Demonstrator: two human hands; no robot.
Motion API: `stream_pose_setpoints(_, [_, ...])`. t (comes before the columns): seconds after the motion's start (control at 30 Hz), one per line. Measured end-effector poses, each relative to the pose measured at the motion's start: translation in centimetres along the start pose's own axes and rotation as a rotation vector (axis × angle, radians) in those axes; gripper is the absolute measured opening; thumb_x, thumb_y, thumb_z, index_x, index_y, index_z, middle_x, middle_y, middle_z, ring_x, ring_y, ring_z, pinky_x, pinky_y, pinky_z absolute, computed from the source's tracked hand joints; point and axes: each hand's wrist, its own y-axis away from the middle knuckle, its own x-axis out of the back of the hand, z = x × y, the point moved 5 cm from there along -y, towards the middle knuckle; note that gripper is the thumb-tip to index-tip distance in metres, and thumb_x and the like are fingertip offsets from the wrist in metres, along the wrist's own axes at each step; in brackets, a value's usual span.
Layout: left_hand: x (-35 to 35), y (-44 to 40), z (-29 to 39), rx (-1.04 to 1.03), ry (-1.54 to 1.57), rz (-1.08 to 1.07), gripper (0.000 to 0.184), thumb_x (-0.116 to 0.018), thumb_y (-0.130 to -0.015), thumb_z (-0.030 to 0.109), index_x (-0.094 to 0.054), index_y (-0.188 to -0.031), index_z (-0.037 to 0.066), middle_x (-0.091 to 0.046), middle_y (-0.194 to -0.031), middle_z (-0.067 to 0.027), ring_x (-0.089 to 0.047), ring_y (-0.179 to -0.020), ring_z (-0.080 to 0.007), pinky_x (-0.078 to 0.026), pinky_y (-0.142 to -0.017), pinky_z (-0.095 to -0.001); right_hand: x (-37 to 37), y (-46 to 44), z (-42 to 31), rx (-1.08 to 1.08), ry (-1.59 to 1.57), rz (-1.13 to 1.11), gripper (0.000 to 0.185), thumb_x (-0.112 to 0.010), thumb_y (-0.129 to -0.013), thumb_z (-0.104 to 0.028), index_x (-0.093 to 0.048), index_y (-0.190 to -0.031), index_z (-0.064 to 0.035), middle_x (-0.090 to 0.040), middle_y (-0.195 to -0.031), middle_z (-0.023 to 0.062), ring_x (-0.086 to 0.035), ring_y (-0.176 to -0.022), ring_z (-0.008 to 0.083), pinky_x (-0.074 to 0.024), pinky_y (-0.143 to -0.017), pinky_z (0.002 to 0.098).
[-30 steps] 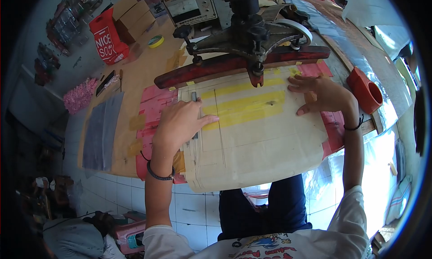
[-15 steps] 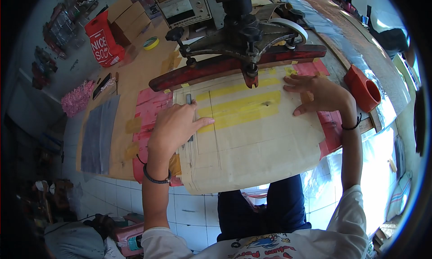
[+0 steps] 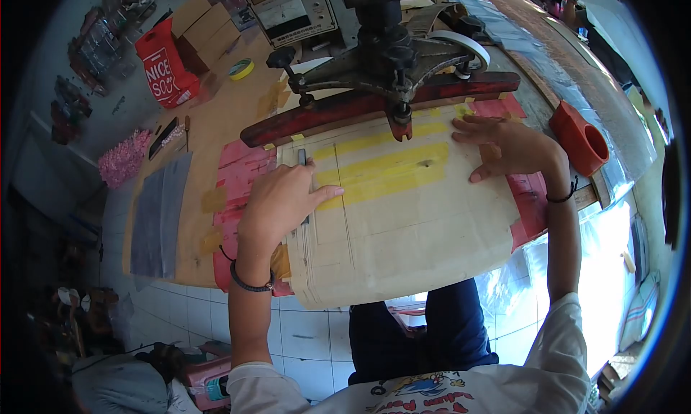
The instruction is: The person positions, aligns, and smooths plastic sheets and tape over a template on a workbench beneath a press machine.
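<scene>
A cream sheet [image 3: 403, 241] with yellow tape strips [image 3: 389, 171] and ruled lines lies over red pieces [image 3: 234, 173] on the table. My left hand [image 3: 281, 198] rests at the sheet's left side, its fingers bent over a narrow metal bar [image 3: 302, 157] and its thumb out on the sheet. The bar's middle is hidden under that hand. On the sheet's upper right lies my right hand [image 3: 504, 148], fingers spread, holding nothing. Just beyond both hands is the long red bar [image 3: 317, 117] of a press.
A grey meter box [image 3: 291, 15] stands behind the press. Left are a red bag [image 3: 164, 65], a tape roll [image 3: 241, 69], a dark blue sheet [image 3: 160, 216] and pink material [image 3: 124, 157]. A red ring-shaped holder [image 3: 579, 139] sits right. Another person's back [image 3: 119, 385] shows lower left.
Over the last second the view has shifted slightly, moving the table and press a little left in the picture. Both hands keep their places on the sheet.
</scene>
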Motion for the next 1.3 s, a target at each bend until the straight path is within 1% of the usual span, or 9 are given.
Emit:
stream_pose_setpoints(0.33, [0.27, -0.02, 0.08, 0.011, 0.027, -0.03, 0.057, -0.067, -0.09, 0.052, -0.067, -0.092, -0.005, -0.066, -0.067, -0.0204, -0.069, -0.07, -0.0368, -0.054, -0.068, -0.0462, -0.01, -0.06, 0.09, -0.012, -0.012, -0.019, 0.083, -0.085, -0.072, -0.045, -0.057, -0.142, -0.0114, -0.041, -0.158, 0.0045, -0.034, -0.148, 0.0282, -0.0281, -0.122, 0.044])
stream_pose_setpoints(0.43, [0.33, -0.01, 0.17, 0.025, 0.04, -0.041, 0.056, -0.067, -0.09, 0.051, -0.068, -0.092, -0.005, -0.067, -0.069, -0.021, -0.069, -0.071, -0.0369, -0.054, -0.069, -0.0462, 0.02, -0.03, 0.04, -0.003, 0.04, -0.05, 0.08, -0.08, -0.078, -0.05, -0.053, -0.145, -0.0147, -0.038, -0.16, 0.0023, -0.031, -0.149, 0.0265, -0.03, -0.121, 0.041])
stream_pose_setpoints(0.67, [0.37, 0.07, 0.25, 0.008, 0.025, -0.045, 0.055, -0.067, -0.09, 0.05, -0.069, -0.094, -0.005, -0.068, -0.072, -0.0219, -0.07, -0.073, -0.0364, -0.054, -0.071, -0.0453, 0.05, 0.03, 0.15, -0.007, 0.031, -0.057, 0.079, -0.079, -0.078, -0.049, -0.053, -0.145, -0.0149, -0.037, -0.16, 0.002, -0.031, -0.149, 0.0266, -0.0306, -0.121, 0.0413])
stream_pose_setpoints(0.77, [0.43, -0.01, 0.21, 0.057, 0.025, -0.107, 0.068, -0.068, -0.087, 0.052, -0.065, -0.125, -0.005, -0.067, -0.076, -0.024, -0.07, -0.074, -0.0355, -0.053, -0.072, -0.0426, 0.07, 0.03, 0.08, -0.007, 0.042, -0.055, 0.079, -0.08, -0.078, -0.049, -0.053, -0.145, -0.0147, -0.037, -0.16, 0.002, -0.031, -0.149, 0.0268, -0.0308, -0.121, 0.0413])
stream_pose_setpoints(0.87, [0.43, 0.02, 0.31, 0.04, 0.048, -0.084, 0.054, -0.068, -0.089, 0.049, -0.069, -0.093, -0.005, -0.067, -0.071, -0.0222, -0.07, -0.072, -0.0362, -0.054, -0.07, -0.045, 0.07, 0.04, 0.08, -0.008, 0.02, -0.046, 0.081, -0.082, -0.076, -0.048, -0.054, -0.144, -0.0139, -0.038, -0.159, 0.0029, -0.032, -0.149, 0.0273, -0.0292, -0.121, 0.0429])
stream_pose_setpoints(0.97, [0.66, -0.08, 0.34, 0.072, 0.04, -0.128, 0.067, -0.069, -0.088, 0.051, -0.065, -0.125, -0.005, -0.068, -0.076, -0.0235, -0.07, -0.074, -0.0346, -0.053, -0.071, -0.0424, 0.09, -0.01, 0.04, -0.013, -0.036, -0.031, 0.084, -0.086, -0.071, -0.046, -0.056, -0.143, -0.0128, -0.04, -0.159, 0.0047, -0.032, -0.149, 0.0281, -0.0263, -0.122, 0.0458])
stream_pose_setpoints(1.13, [0.17, -0.21, -0.02, 0.07, 0.031, -0.109, 0.065, -0.068, -0.088, 0.051, -0.066, -0.125, -0.002, -0.069, -0.077, -0.0211, -0.07, -0.075, -0.0341, -0.053, -0.072, -0.0424, -0.03, 0.05, 0.14, 0.001, -0.033, -0.018, 0.085, -0.086, -0.071, -0.046, -0.056, -0.143, -0.0129, -0.04, -0.159, 0.0041, -0.033, -0.148, 0.0279, -0.0274, -0.122, 0.0452])
stream_pose_setpoints(1.23, [0.49, -0.06, 0.18, 0.097, 0.026, -0.12, 0.065, -0.068, -0.088, 0.052, -0.067, -0.125, -0.001, -0.069, -0.077, -0.0202, -0.07, -0.075, -0.0336, -0.053, -0.072, -0.0421, 0.02, 0.08, 0.05, 0.013, 0.022, -0.044, 0.081, -0.08, -0.078, -0.049, -0.053, -0.145, -0.0124, -0.038, -0.16, 0.0047, -0.031, -0.149, 0.0274, -0.0292, -0.121, 0.0418])
stream_pose_setpoints(1.3, [0.41, -0.07, 0.07, 0.083, 0.03, -0.1, 0.065, -0.068, -0.088, 0.052, -0.067, -0.125, 0.0, -0.069, -0.076, -0.0199, -0.07, -0.074, -0.0332, -0.053, -0.072, -0.0419, 0.09, 0.07, -0.01, 0.02, 0.013, -0.042, 0.081, -0.08, -0.078, -0.049, -0.053, -0.145, -0.0123, -0.038, -0.16, 0.0046, -0.031, -0.149, 0.0274, -0.0296, -0.121, 0.0419])
